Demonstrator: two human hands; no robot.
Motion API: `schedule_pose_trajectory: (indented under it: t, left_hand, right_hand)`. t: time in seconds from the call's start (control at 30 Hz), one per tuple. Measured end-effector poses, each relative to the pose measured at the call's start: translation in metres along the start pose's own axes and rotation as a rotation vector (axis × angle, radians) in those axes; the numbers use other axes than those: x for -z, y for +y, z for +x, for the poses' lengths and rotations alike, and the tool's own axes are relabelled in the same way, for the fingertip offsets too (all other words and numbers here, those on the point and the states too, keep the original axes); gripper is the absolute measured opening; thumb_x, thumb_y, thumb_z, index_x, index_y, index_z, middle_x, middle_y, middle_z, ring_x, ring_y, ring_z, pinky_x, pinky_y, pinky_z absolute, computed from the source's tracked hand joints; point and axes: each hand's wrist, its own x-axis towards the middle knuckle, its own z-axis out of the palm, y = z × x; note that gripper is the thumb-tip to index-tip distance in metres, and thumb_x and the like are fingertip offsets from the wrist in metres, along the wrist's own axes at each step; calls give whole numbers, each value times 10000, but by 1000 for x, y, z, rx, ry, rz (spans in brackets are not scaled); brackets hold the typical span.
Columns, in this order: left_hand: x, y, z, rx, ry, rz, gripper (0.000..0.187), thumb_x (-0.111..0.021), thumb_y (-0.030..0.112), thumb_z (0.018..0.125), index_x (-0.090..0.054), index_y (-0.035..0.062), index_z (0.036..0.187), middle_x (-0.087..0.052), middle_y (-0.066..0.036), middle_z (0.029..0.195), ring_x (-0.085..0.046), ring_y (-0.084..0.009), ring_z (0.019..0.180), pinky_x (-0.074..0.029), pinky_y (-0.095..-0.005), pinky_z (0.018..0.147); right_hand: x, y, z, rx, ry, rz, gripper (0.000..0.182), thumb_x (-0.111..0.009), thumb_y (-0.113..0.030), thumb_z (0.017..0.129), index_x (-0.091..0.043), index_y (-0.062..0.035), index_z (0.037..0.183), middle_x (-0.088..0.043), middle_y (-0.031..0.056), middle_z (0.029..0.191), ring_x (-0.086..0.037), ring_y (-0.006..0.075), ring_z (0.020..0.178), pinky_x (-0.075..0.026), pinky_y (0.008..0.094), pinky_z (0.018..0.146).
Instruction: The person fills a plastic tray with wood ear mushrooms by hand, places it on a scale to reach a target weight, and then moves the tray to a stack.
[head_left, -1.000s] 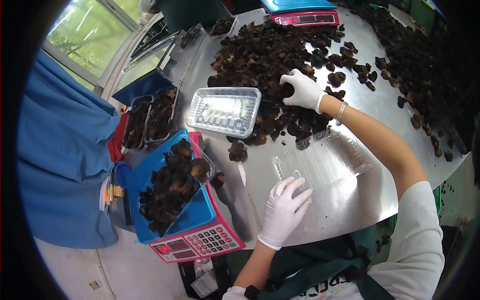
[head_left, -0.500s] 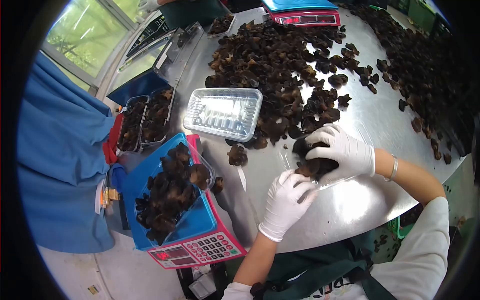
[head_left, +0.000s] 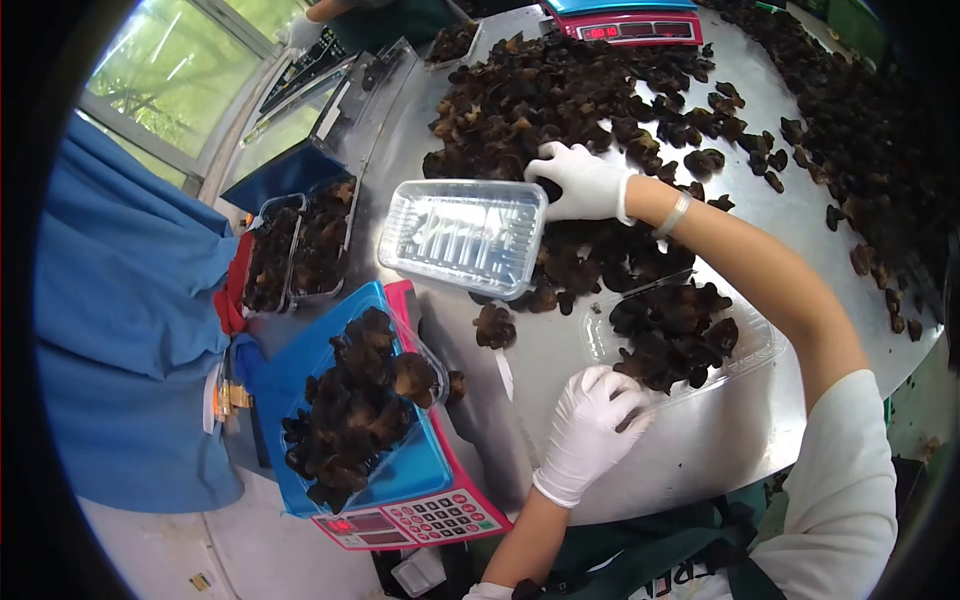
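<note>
Right hand [head_left: 580, 180] has moved back onto the mushroom pile [head_left: 560, 90], fingers curled over mushrooms; left hand [head_left: 592, 425] pinches the filled tray [head_left: 760, 345].

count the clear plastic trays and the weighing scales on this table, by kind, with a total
clear plastic trays: 6 (empty tray, tray by the left hand, tray on the near scale, two by the window, one at the far edge)
weighing scales: 2 (near scale, far scale)
total: 8
</note>
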Motion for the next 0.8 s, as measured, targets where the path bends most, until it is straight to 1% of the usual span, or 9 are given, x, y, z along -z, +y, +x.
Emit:
schedule_pose_trajectory:
  t: [0.07,0.1,0.2,0.27,0.33,0.53,0.63,0.7,0.8]
  left_hand:
    - [-2,2,-3,10,7,-14,164,-771,202,689,-650,142,782,-591,16,859,-550,-231,908,-438,-383,830]
    - [-1,3,-2,7,6,-13,164,-770,199,688,-648,140,781,-591,13,862,-549,-232,908,-439,-383,829]
    - [0,2,-1,1,10,-29,164,-766,192,687,-643,135,778,-592,3,865,-550,-235,911,-440,-382,830]
    - [-1,4,-2,1,18,-46,164,-763,189,686,-639,131,775,-593,-2,865,-551,-236,915,-440,-380,832]
    - [-1,4,-2,6,31,-43,165,-761,186,684,-634,126,771,-594,-3,865,-552,-236,920,-441,-378,833]
    - [-6,-2,-6,-15,88,-87,150,-751,184,684,-631,118,746,-579,-10,839,-553,-228,897,-446,-375,812]
    - [-9,-5,-6,-22,126,-93,151,-748,180,681,-625,108,728,-566,-19,820,-550,-234,883,-446,-380,799]
    - [-10,-5,-6,-23,121,-99,154,-744,177,681,-620,101,732,-567,-25,825,-548,-234,893,-449,-383,811]
    - [-10,-6,-5,-57,143,-75,154,-743,175,683,-620,99,736,-568,-27,827,-547,-233,893,-449,-383,821]
  right_hand:
    - [-16,23,-5,134,154,45,232,-626,-241,819,-620,-123,1019,-539,132,1132,-532,346,1093,-468,446,884]
    - [-12,29,-13,77,182,21,193,-594,-148,801,-621,-119,989,-554,104,1112,-557,314,1062,-480,429,859]
    - [6,71,-28,43,356,156,128,-628,-110,767,-641,-43,876,-648,126,863,-633,314,866,-502,384,778]
    - [34,67,-48,-136,277,347,183,-688,-139,769,-654,-18,901,-668,124,883,-629,232,795,-497,341,761]
    - [41,67,-55,53,431,173,222,-703,-150,769,-665,-6,933,-677,120,865,-632,232,770,-500,333,757]
    - [66,-3,-57,32,378,103,199,-681,-96,783,-694,8,953,-685,94,752,-645,161,648,-520,286,664]
    - [70,-81,-65,107,326,649,146,-662,-66,803,-693,31,909,-685,70,755,-637,113,646,-514,262,646]
    - [54,-116,-56,398,433,632,122,-679,-66,796,-693,26,874,-672,53,770,-592,100,641,-494,241,628]
    - [39,-166,-45,500,268,708,189,-722,-151,773,-708,-43,928,-651,81,829,-604,150,766,-483,286,698]
